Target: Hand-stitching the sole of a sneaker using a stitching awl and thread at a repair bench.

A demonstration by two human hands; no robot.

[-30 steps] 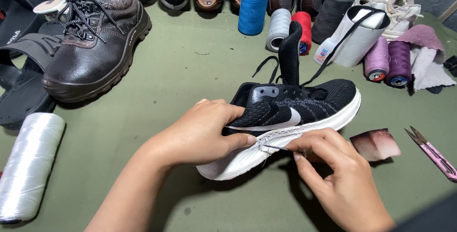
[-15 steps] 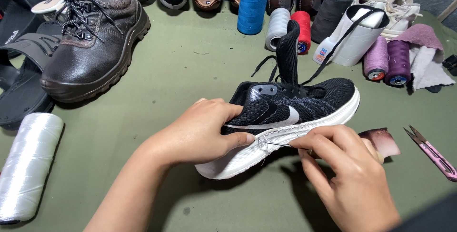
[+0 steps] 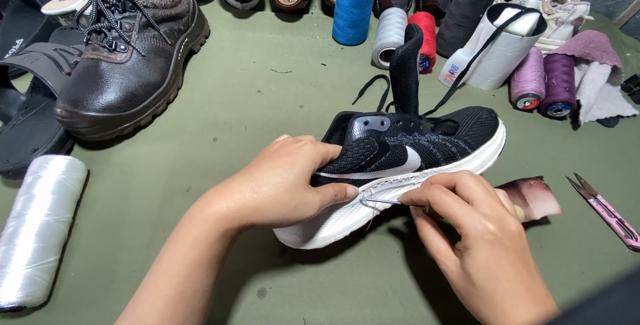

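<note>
A black knit sneaker (image 3: 407,145) with a white sole lies tilted on its side on the green table (image 3: 267,98). My left hand (image 3: 280,182) grips its heel, thumb pressed along the sole edge. My right hand (image 3: 477,232) pinches a thin metal needle (image 3: 380,200) whose tip sits at the seam between the upper and the white sole. A pale thread loops at that spot. The sneaker's tongue stands upright and its black lace trails toward the back.
A brown leather boot (image 3: 127,58) and black sandals (image 3: 30,98) lie at the left. A white thread cone (image 3: 37,232) is near left. Blue (image 3: 353,5), grey, red, black and purple spools stand behind. Pink snips (image 3: 610,212) and a leather scrap (image 3: 533,198) lie right.
My right hand has shifted slightly left along the sole with the needle. The sneaker and my left hand have stayed almost still.
</note>
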